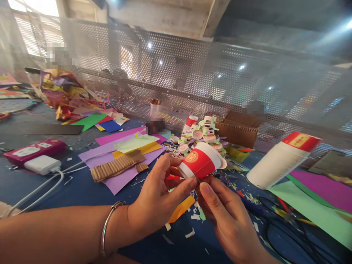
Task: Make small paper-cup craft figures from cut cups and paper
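Observation:
A red and white paper cup with a gold emblem lies tilted on its side between my hands. My left hand is closed around its narrow base end, thumb underneath and fingers behind. Close against the cup's lower edge, my right hand is pinched, thumb pressed to the fingers. A thin dark tip shows at that pinch, too small to name. Behind the cup rises a pile of cut cup pieces and paper scraps, with another red and white cup beside it.
A leaning stack of paper cups stands right, near coloured sheets and black cable. Left are corrugated cardboard, purple paper, a power strip and charger. A cardboard box sits before the perforated screen.

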`<state>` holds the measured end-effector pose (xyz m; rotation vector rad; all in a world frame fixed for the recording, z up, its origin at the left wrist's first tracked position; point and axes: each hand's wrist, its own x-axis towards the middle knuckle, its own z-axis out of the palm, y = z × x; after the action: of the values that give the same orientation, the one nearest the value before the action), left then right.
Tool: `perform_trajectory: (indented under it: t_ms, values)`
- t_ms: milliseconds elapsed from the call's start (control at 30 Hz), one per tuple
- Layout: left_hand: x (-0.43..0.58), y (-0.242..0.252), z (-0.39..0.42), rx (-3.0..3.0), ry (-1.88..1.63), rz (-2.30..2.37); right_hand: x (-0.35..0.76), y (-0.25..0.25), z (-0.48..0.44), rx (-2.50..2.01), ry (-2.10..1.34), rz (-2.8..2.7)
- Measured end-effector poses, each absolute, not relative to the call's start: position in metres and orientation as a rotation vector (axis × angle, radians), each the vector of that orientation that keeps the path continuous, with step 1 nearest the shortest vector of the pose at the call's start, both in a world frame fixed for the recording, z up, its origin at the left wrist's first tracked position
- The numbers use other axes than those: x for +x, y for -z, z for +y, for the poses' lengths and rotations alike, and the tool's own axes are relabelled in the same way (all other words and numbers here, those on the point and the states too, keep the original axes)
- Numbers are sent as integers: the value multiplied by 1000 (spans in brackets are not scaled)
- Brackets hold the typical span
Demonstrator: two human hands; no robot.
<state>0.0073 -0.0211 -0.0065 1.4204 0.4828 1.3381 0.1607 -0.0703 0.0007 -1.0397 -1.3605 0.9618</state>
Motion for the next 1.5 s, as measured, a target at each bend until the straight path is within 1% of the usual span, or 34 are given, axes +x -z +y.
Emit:
perform_trajectory:
  t_ms: [167, 367, 467, 567, 633, 733, 1033, 1133, 1300, 1500]
  values:
    - [8, 8, -18, 1449, -1362, 480, 160, -5, -71, -1108, -972, -1338]
    - [-3, 7, -9, 1829, -1520, 498, 163, 4, -69, -1055, -1029, -1294]
    - [-5, 5, -8, 1910, -1546, 501, 162, 3, -70, -1034, -1150, -1228]
    - [-4, 4, -7, 1847, -1466, 486, 159, -1, -70, -1019, -1313, -1164]
    - [-3, 4, -5, 1826, -1413, 480, 158, -3, -70, -1019, -1359, -1125]
    - [-5, 5, -2, 1906, -1406, 503, 158, -2, -69, -1026, -1344, -1098]
    - [-9, 3, 6, 2242, -1619, 588, 156, -1, -67, -1015, -1268, -1099]
    - [-7, 4, 5, 2148, -1549, 627, 156, -2, -65, -1027, -1295, -1071]
    - [0, 5, -2, 1765, -1286, 625, 154, 0, -66, -1055, -1342, -1021]
    - [4, 4, -14, 1647, -1314, 597, 155, 4, -71, -1037, -1296, -1064]
